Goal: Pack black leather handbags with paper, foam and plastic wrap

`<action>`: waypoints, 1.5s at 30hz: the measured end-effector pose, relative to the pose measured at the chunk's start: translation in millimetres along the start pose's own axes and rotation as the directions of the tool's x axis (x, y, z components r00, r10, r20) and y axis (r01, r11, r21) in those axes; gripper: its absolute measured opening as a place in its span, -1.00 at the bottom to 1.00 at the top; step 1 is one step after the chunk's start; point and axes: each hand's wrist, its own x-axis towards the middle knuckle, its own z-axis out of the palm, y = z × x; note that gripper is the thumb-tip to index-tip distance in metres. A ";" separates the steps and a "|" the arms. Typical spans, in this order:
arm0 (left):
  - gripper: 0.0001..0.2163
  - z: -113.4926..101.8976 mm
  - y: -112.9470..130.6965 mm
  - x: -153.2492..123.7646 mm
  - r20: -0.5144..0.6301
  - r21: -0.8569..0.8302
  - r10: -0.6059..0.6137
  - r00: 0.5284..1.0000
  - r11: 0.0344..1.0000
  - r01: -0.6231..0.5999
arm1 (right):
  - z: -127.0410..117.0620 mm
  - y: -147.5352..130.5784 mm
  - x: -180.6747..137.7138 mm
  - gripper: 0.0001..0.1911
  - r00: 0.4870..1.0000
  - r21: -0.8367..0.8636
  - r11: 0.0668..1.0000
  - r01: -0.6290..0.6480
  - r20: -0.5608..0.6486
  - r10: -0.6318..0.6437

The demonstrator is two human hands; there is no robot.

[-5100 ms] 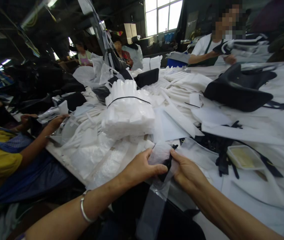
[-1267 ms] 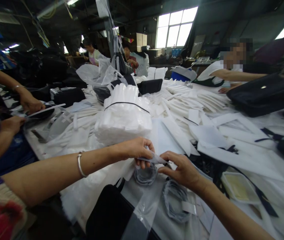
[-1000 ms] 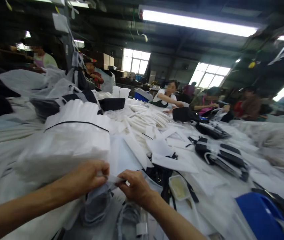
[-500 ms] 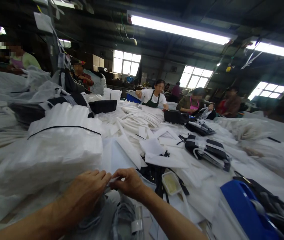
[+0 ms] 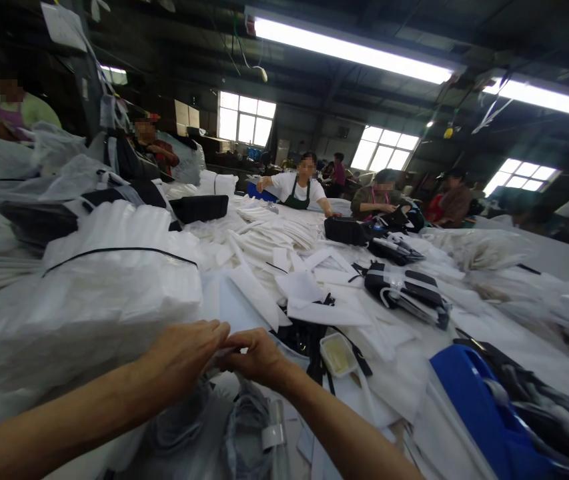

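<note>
My left hand (image 5: 184, 350) and my right hand (image 5: 254, 357) meet at the fingertips in the lower middle of the head view. The fingers of both are closed in a pinch, and what lies between them is hidden. Just below them is a grey bundle with looped straps (image 5: 249, 423), which seems wrapped in clear film. A white-banded clear roll or tube (image 5: 274, 433) lies at its right side. Left of my hands rises a thick stack of white, soft-looking sheets (image 5: 114, 293), with a thin black band (image 5: 119, 249) across it.
White sheets (image 5: 309, 287) cover much of the table. To the right are a clear tub (image 5: 338, 355), a blue tape dispenser (image 5: 479, 407) and a wrapped black bag (image 5: 404, 285). Across the table a person in a dark apron (image 5: 297, 190) reaches out; other people sit nearby.
Both hands stay together and have shifted slightly, the left wrist raised a little. The view has turned slightly. Across the table, the aproned person's arm has reached further toward a black bag.
</note>
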 end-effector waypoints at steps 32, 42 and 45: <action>-0.75 -33.5 -1.2 -8.6 0.183 0.083 0.165 0.969 0.980 -0.183 | -5.5 -5.4 0.3 -0.70 0.960 0.157 0.954 -0.256 0.160 0.231; -0.89 -17.1 -26.3 -31.3 0.059 0.304 0.439 0.897 0.848 -0.435 | -7.9 -9.4 -0.2 -0.74 0.946 0.121 0.951 -0.284 0.198 0.257; -0.90 -37.6 -36.5 -39.3 0.133 0.103 0.273 0.953 0.952 -0.287 | -4.0 -8.5 -2.3 -0.83 0.969 0.021 0.975 -0.223 0.110 0.220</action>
